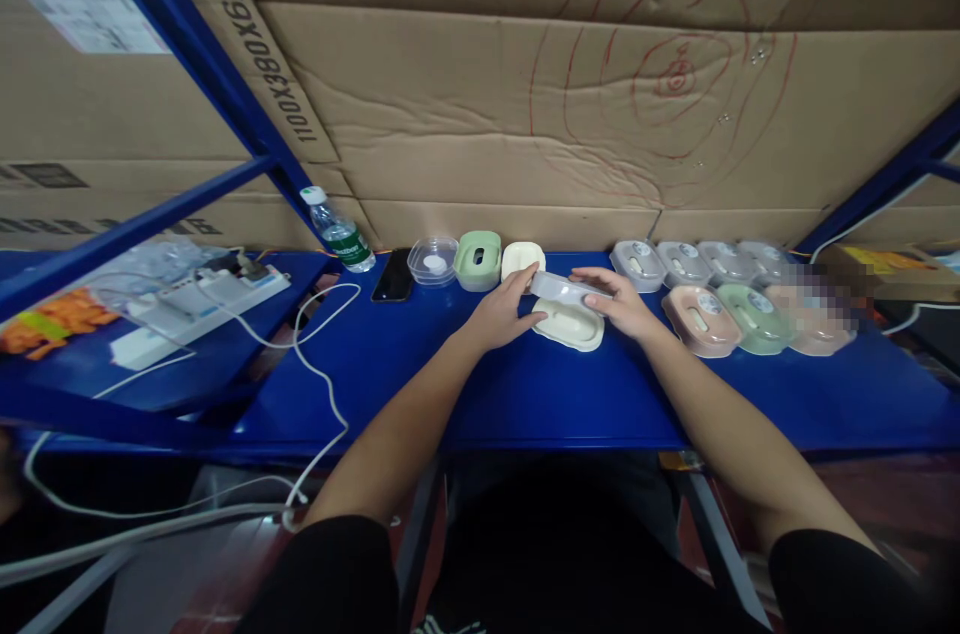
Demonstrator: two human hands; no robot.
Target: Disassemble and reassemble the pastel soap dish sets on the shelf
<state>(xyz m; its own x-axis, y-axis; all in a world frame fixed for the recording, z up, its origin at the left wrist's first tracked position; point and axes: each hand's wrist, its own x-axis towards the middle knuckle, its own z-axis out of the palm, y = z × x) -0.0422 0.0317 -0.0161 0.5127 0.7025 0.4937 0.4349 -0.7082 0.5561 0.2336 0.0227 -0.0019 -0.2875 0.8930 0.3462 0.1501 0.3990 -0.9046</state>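
Between both hands I hold a clear plastic lid (564, 290), tilted above a cream container part (568, 325) that lies on the blue table. My left hand (504, 310) grips the lid's left edge, its thumb low near the cream part. On the opposite edge, the fingers of my right hand (619, 304) are closed. Just behind my left hand sits another cream piece (523, 257), partly covered by the fingers. Beside it stand a green container (478, 264) with a dark slot and a clear, shallow piece (433, 262) with a white disc in it.
Several lidded boxes stand in rows at the right, among them a pink box (701, 322) and a green box (754, 319). A phone (393, 276) and a water bottle (341, 232) are at the left. White cables (326, 384) cross the table near a power strip (199, 316). Cardboard (450, 114) walls the back.
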